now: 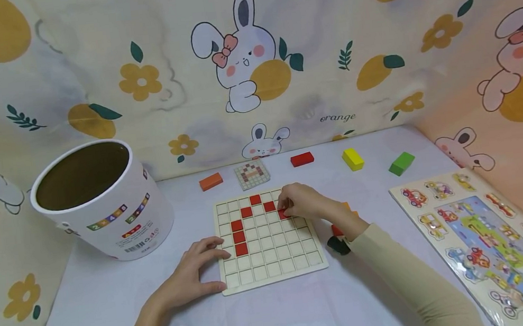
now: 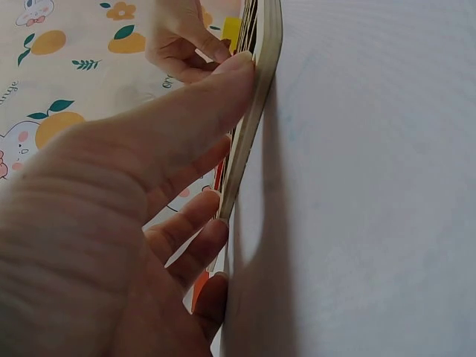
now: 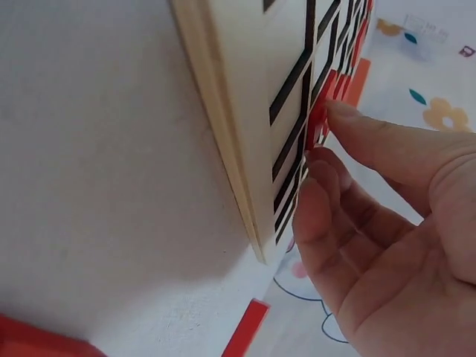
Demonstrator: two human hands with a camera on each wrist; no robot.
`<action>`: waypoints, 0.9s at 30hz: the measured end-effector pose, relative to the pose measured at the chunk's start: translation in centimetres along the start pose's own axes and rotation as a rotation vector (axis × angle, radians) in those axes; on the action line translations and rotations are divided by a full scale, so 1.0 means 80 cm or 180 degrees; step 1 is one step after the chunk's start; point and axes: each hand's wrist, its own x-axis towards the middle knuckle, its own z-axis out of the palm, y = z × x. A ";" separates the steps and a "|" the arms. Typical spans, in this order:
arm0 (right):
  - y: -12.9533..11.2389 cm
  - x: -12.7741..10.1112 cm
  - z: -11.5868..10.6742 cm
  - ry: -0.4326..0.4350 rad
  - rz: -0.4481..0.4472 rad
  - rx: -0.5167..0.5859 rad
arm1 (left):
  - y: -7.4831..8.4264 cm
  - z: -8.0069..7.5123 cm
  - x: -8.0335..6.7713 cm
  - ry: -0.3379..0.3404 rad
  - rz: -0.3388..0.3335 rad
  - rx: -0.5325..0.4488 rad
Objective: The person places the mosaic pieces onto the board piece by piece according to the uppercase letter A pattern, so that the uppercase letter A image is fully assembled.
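A pale wooden grid board (image 1: 277,271) lies on the white table with several red square tiles (image 1: 238,237) in its cells, forming a stepped line. At the board's upper right, my right hand (image 1: 306,201) pinches a red tile (image 3: 318,120) between thumb and fingertips, right at a cell. My left hand (image 1: 189,271) lies along the board's left edge, its fingers spread and extended. In the left wrist view the thumb (image 2: 216,93) presses the board's side, and the other fingertips touch the same edge.
Behind the board lie a small pattern card (image 1: 252,174) and orange (image 1: 211,181), red (image 1: 302,159), yellow (image 1: 353,159) and green (image 1: 402,163) blocks. A white bucket (image 1: 146,225) stands at left, a vehicle picture puzzle (image 1: 444,218) lies at right. More red and orange pieces (image 1: 337,230) sit under my right forearm.
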 end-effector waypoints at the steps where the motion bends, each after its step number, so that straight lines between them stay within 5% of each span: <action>1: 0.000 0.000 0.000 0.0015 0.0036 -0.0056 | 0.000 0.000 0.000 0.0004 0.0003 -0.0004; 7: 0.001 -0.025 -0.014 0.0302 0.0296 -0.0106 | -0.002 0.001 0.000 0.0011 0.0036 0.0020; 14: 0.035 -0.088 -0.038 0.0259 0.0318 0.0772 | -0.003 0.001 0.000 0.0029 0.0021 0.0036; 19: 0.063 -0.124 -0.028 0.0128 0.0382 0.1049 | -0.002 0.001 0.000 0.0016 0.0019 0.0035; 27: 0.063 -0.145 -0.010 0.0205 0.0345 0.1119 | 0.000 0.000 -0.001 -0.0003 -0.0011 0.0014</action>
